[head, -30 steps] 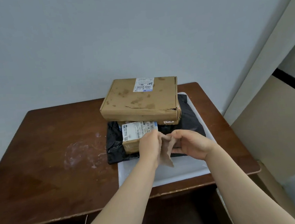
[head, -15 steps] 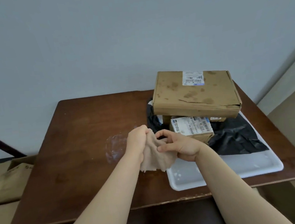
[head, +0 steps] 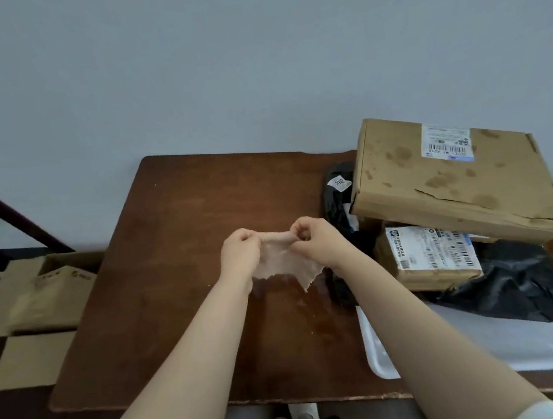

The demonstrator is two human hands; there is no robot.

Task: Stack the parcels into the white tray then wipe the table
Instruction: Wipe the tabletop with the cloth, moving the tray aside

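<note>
The left hand (head: 239, 256) and right hand (head: 318, 242) are pinching a cloth (head: 283, 264) between them above the table (head: 175, 218) middle. Parcels (head: 450, 187) are sitting stacked in the white tray (head: 481, 348) at its right edge, labels (head: 446, 142) illegible.

White tray (head: 481, 348), right end past the view's edge
</note>
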